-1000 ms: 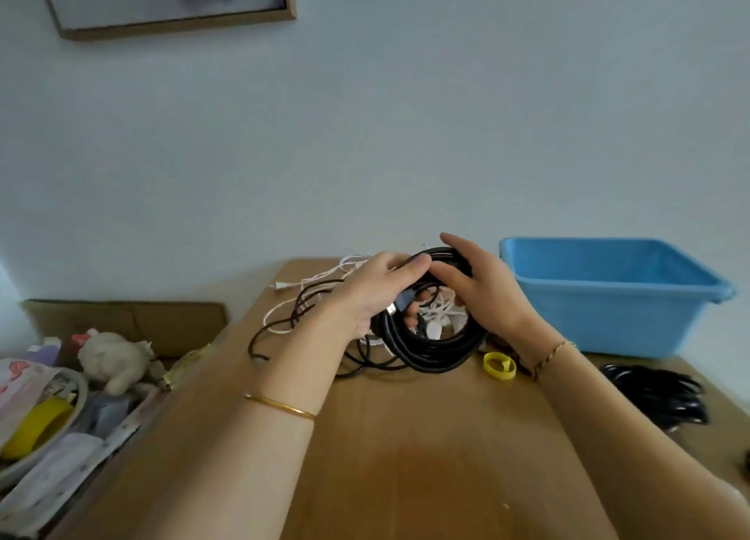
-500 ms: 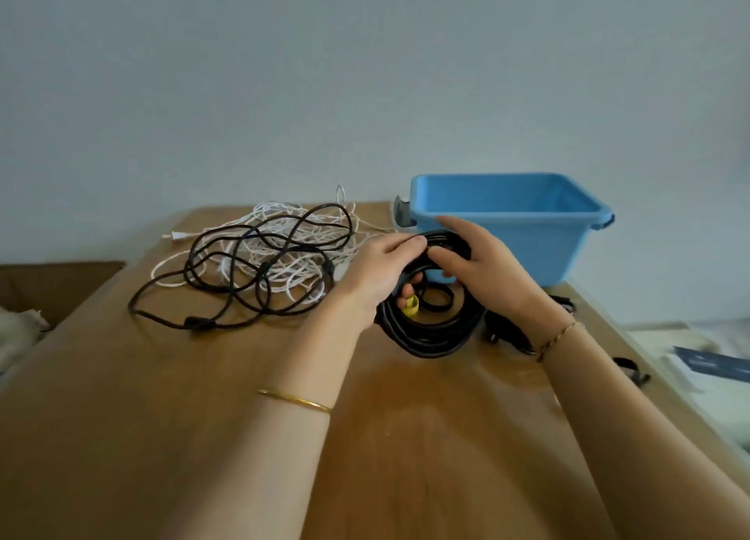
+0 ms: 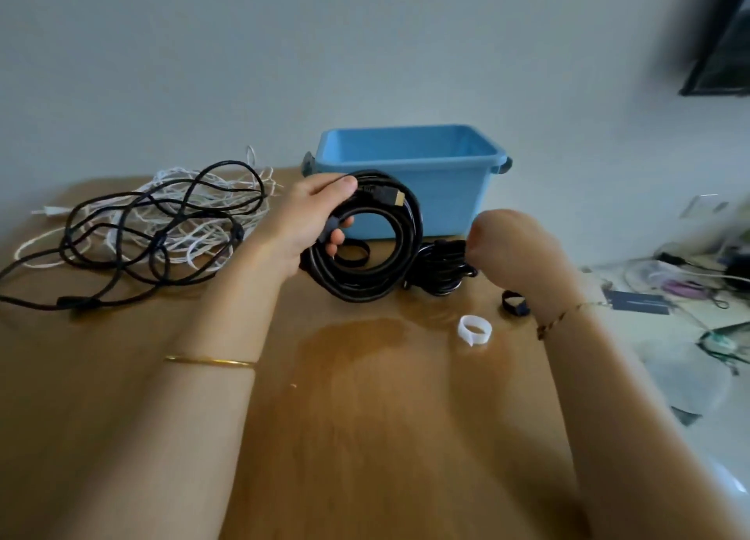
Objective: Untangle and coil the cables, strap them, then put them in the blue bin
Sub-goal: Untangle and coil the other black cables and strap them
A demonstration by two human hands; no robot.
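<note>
My left hand (image 3: 312,215) grips a coiled black cable (image 3: 373,284) and holds it upright on the wooden table (image 3: 365,438), just in front of the blue bin (image 3: 410,162). The coil's gold-tipped plug shows at its top. My right hand (image 3: 515,247) is off the coil, knuckles toward me, fingers curled and hidden beside a second black cable bundle (image 3: 442,267). A black strap loop (image 3: 352,253) lies inside the coil's ring. A white strap loop (image 3: 474,329) and a dark strap (image 3: 513,303) lie near my right wrist.
A tangle of black and white cables (image 3: 162,227) covers the table's left part. The floor to the right of the table holds cluttered wires and papers (image 3: 682,292). A dark frame (image 3: 722,52) hangs on the wall at upper right.
The view has swung right. My right hand has let go of the black coil and moved right toward the other bundle; my left hand alone now holds the coil.
</note>
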